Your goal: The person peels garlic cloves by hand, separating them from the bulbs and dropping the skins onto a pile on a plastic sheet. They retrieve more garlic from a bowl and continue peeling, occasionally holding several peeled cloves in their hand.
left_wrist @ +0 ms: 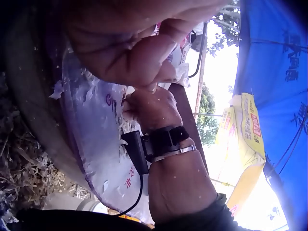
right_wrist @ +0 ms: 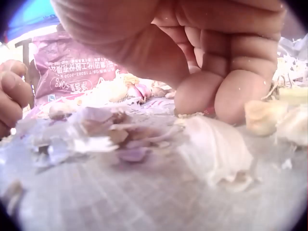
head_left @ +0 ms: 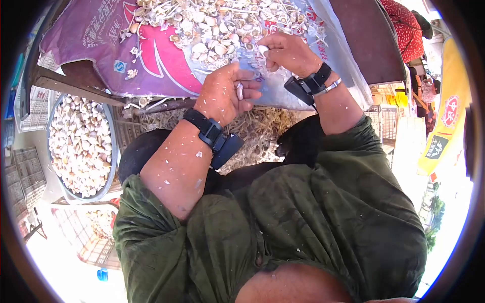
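Observation:
Palm up below the garlic heap, my left hand (head_left: pixel 222 93) has its fingers curled round a purplish garlic clove (head_left: pixel 240 91). The left wrist view shows that hand's curled fingers (left_wrist: pixel 144 57) large, hiding what they hold. My right hand (head_left: pixel 292 54) is at the heap's lower right edge, pinching a white clove (head_left: pixel 262 50) between thumb and fingers. Its fingertips reach the sheet in the right wrist view, right behind a pale clove with papery skin (right_wrist: pixel 216 149). Loose garlic (head_left: pixel 220 43) covers the upper part of the sacks (head_left: pixel 113 38).
A round tub (head_left: pixel 115 151) full of cloves stands at lower left, above a crate (head_left: pixel 96 252). Dry stalks and skins (head_left: pixel 252 134) lie below the work surface's front edge. Someone in red dotted cloth (head_left: pixel 404 30) is at upper right, near a yellow banner (head_left: pixel 447 111).

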`<state>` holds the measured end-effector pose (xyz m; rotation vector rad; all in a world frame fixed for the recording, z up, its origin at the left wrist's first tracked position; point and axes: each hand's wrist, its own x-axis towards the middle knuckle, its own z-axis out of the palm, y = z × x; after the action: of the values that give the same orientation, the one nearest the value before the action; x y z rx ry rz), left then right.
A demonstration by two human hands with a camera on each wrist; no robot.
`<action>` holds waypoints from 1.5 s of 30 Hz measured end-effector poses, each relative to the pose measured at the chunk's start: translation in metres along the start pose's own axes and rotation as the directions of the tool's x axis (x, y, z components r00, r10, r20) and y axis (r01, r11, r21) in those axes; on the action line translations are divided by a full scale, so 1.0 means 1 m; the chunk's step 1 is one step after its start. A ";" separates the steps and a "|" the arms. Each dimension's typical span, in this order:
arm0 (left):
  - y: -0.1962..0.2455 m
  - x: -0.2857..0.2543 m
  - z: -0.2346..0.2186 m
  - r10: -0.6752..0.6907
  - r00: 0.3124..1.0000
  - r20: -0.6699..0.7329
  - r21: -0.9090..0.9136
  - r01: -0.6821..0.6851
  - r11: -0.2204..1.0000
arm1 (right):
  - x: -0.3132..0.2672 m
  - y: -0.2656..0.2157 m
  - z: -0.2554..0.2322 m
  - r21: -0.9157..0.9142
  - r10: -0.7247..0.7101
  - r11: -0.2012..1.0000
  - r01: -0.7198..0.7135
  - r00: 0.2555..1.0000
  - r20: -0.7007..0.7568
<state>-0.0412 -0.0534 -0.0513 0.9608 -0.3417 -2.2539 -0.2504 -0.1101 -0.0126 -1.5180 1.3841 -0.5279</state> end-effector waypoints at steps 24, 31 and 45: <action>0.001 -0.002 0.006 0.059 0.995 0.078 0.323 -0.081 0.943 | -0.017 -0.027 0.034 -0.491 -0.428 0.749 0.444 0.891 0.153; -0.005 -0.025 0.014 -0.034 0.981 0.190 0.334 -0.032 0.942 | -0.052 -0.038 0.031 -0.450 -0.488 0.726 0.520 0.851 0.195; 0.002 -0.032 0.001 0.064 0.976 0.206 -0.017 -0.062 0.998 | 0.034 0.015 -0.056 -0.729 -0.753 0.300 0.615 0.622 0.215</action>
<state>-0.0247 -0.0335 -0.0320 0.7005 -0.4440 -2.2997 -0.2950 -0.1596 -0.0111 -2.9174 1.0092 -0.6348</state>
